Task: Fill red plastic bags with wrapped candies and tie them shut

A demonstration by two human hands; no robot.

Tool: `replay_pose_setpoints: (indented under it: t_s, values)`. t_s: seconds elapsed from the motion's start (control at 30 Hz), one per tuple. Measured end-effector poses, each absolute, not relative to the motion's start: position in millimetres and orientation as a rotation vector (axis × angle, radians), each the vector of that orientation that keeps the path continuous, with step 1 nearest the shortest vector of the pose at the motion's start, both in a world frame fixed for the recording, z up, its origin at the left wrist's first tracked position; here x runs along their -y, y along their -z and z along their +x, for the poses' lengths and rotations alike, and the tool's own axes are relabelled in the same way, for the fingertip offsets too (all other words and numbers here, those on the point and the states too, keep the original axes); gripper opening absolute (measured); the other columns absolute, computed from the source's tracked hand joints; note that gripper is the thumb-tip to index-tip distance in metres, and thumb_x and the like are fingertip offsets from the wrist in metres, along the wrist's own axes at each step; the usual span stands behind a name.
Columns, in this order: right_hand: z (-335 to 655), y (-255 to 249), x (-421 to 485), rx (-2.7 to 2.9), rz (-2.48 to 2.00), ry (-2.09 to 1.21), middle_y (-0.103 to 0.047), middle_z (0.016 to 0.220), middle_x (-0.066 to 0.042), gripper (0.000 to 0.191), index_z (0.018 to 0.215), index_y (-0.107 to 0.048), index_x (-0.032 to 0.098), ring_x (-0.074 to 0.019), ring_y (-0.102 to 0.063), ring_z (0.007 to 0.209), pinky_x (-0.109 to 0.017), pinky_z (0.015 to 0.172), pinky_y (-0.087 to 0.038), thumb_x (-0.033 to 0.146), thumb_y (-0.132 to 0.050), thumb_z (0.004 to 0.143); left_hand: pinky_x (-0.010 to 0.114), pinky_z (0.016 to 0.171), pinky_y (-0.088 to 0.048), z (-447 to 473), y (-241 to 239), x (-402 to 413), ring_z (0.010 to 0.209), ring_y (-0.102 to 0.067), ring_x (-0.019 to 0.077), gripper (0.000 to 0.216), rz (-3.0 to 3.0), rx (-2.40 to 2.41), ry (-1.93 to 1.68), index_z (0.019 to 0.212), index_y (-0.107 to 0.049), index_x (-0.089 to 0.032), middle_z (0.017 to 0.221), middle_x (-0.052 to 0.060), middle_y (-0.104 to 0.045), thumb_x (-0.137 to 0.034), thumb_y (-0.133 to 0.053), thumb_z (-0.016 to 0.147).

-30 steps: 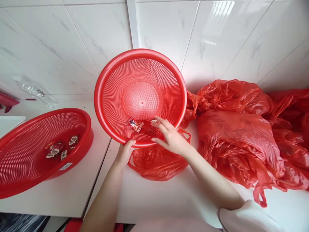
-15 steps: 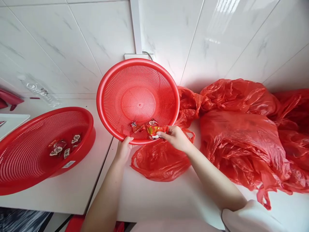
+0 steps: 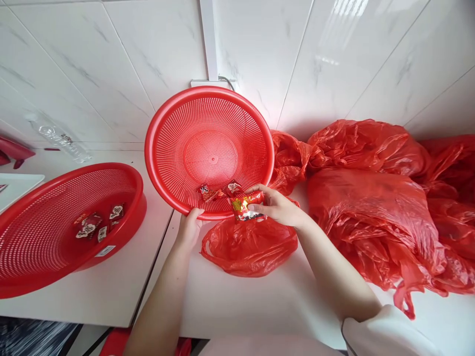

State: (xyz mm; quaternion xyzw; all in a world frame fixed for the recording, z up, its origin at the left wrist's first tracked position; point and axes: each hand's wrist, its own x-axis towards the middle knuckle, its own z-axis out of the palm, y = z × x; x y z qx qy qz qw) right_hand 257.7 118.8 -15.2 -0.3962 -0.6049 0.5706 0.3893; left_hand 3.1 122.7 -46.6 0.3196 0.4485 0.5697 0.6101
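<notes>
A round red plastic basket (image 3: pixel 211 106) is tipped toward me above the table. My left hand (image 3: pixel 190 227) grips its near rim, thumb over the edge and fingers hidden beneath. In my right hand (image 3: pixel 278 207) is a shiny red and gold snack packet (image 3: pixel 245 205), pinched between thumb and fingers at the basket's near right rim. Two or so small red packets with white labels (image 3: pixel 233 188) lie in the low side of the basket. Just below the rim, an open red plastic bag (image 3: pixel 248 252) lies on the white table; its contents cannot be made out.
Another red basket (image 3: pixel 111 173) at left holds several small packets (image 3: pixel 87 230). Bulging red plastic bags (image 3: pixel 371 212) are piled at right. A clear plastic bottle (image 3: pixel 61 141) lies near the tiled wall (image 3: pixel 260 44), with a white tray (image 3: pixel 22 185) at far left.
My right hand has moved slightly right with the packet, which has turned and now shows more of its face at the rim. The tipped basket has shifted a little left.
</notes>
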Motion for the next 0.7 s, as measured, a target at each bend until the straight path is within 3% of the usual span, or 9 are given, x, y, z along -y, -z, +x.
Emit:
replay_pose_setpoints:
  t_s: [0.07,0.17,0.33,0.43,0.5,0.6,0.7]
  values:
    - [263.9,13.0,-116.9,1.701,-1.03,-1.408,-0.067,0.081,0.0,0.038,0.114,-0.059,0.02,-0.0133,-0.061,0.068,-0.026,0.061,-0.049,0.042,-0.066,0.083,0.039,0.079,-0.055,3.9,46.1,-122.4,0.088,-0.066,0.0233,0.025,0.725,-1.044,-1.313,0.09,-0.062,-0.017,0.083,0.001,-0.066,-0.018,-0.065,0.065]
    - [270.3,13.1,-113.1,2.08,-1.142,-1.332,-0.07,0.09,-0.003,0.024,0.105,-0.062,0.021,-0.0173,-0.065,0.078,-0.029,0.067,-0.05,0.038,-0.059,0.088,0.039,0.078,-0.055,4.8,45.5,-122.4,0.091,-0.065,0.0243,0.027,0.737,-1.029,-1.315,0.092,-0.063,-0.017,0.089,0.002,-0.067,-0.018,-0.065,0.065]
    - [264.7,12.8,-107.6,2.258,-1.721,-0.62,-0.069,0.077,-0.008,0.013,0.092,-0.064,0.019,-0.0247,-0.066,0.073,-0.035,0.066,-0.048,0.028,-0.057,0.087,0.038,0.077,-0.056,4.6,49.4,-123.2,0.091,-0.066,0.0242,0.033,0.762,-1.035,-1.292,0.098,-0.063,-0.019,0.091,0.001,-0.067,-0.017,-0.066,0.065]
    - [252.4,11.7,-109.1,2.183,-1.471,-0.509,-0.07,0.088,-0.008,0.022,0.102,-0.061,0.02,-0.0217,-0.067,0.079,-0.034,0.072,-0.051,0.032,-0.044,0.096,0.038,0.079,-0.055,7.2,51.3,-120.3,0.094,-0.066,0.0258,0.032,0.773,-1.047,-1.261,0.098,-0.064,-0.018,0.089,0.002,-0.068,-0.018,-0.066,0.065]
    - [242.2,16.6,-111.8,2.188,-1.28,-0.456,-0.067,0.111,-0.011,0.029,0.117,-0.057,0.019,-0.0227,-0.065,0.101,-0.038,0.09,-0.049,0.036,-0.042,0.098,0.038,0.078,-0.056,10.8,49.8,-115.7,0.095,-0.067,0.0276,0.034,0.784,-1.048,-1.193,0.1,-0.064,-0.018,0.091,0.004,-0.069,-0.02,-0.066,0.066]
    - [228.7,32.1,-114.8,2.296,-1.218,-0.381,-0.049,0.142,-0.017,0.055,0.139,-0.043,0.016,-0.0294,-0.043,0.134,-0.055,0.113,-0.026,0.049,-0.046,0.095,0.038,0.072,-0.056,17.1,44.9,-107.6,0.088,-0.069,0.0282,0.033,0.781,-1.063,-1.061,0.101,-0.065,-0.02,0.088,0.004,-0.07,-0.023,-0.065,0.068]
    - [224.4,42.9,-114.6,2.365,-1.286,-0.399,-0.048,0.142,-0.021,0.07,0.145,-0.036,0.013,-0.0334,-0.04,0.136,-0.064,0.114,-0.007,0.058,-0.045,0.092,0.039,0.068,-0.056,20.5,42.5,-103.0,0.08,-0.069,0.0275,0.033,0.799,-1.098,-1.052,0.1,-0.067,-0.02,0.083,0.005,-0.07,-0.022,-0.066,0.067]
